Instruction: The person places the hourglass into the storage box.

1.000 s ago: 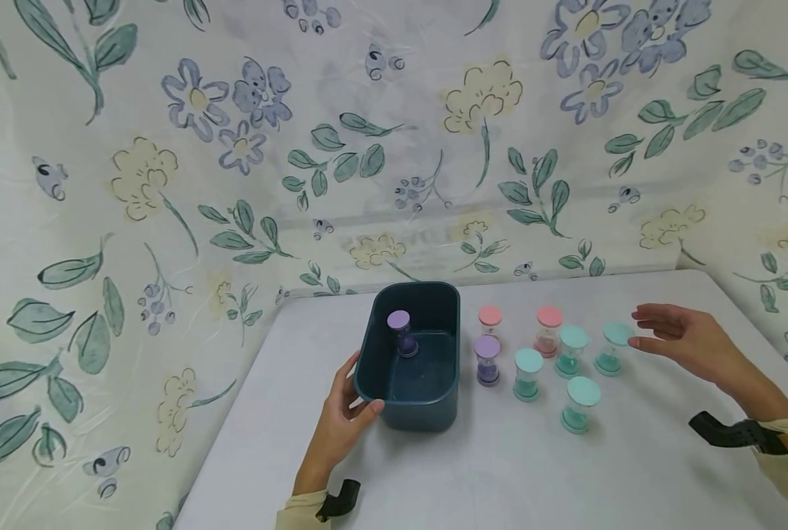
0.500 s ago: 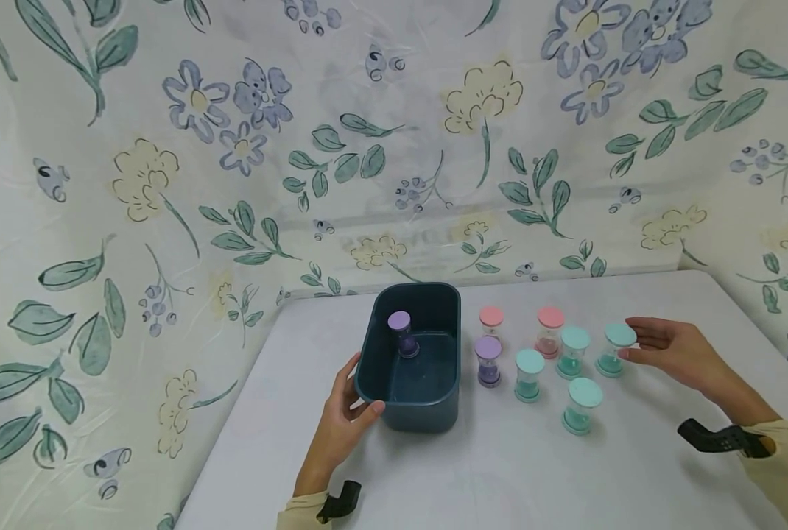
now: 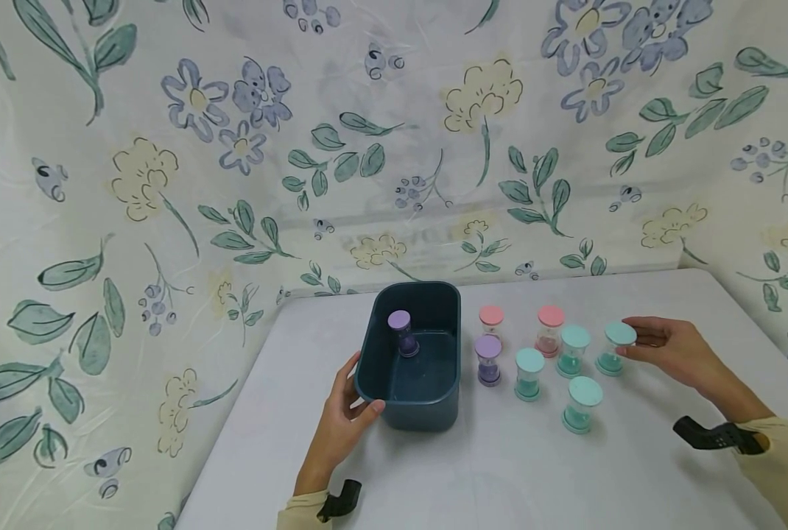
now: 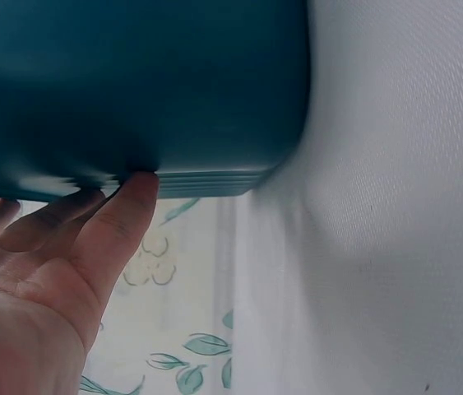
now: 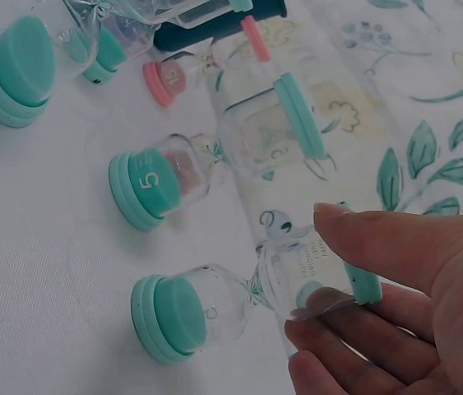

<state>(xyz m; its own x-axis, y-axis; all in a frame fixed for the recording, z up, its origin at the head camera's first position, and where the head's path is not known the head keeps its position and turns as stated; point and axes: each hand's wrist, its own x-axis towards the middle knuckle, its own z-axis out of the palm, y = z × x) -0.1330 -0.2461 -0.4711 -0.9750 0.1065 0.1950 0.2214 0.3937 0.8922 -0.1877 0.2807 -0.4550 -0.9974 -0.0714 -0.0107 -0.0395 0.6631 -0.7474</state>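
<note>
My left hand holds the near left corner of a dark blue plastic bin, its fingers against the outer wall. One purple-capped hourglass stands inside the bin. At the right, my right hand grips the upper part of a teal hourglass, with thumb and fingers on either side of its upper bulb in the right wrist view. That hourglass stands upright, its base on the table. Beside it stand more teal hourglasses, one nearer the bin and one in front.
Two pink hourglasses stand at the back, one partly hidden behind a second purple hourglass just right of the bin. A white-covered table lies beneath everything. Floral cloth hangs behind and to the left.
My right hand has moved left from beside the rightmost teal hourglass and taken hold of its upper part. My left hand and the bin have stayed put.
</note>
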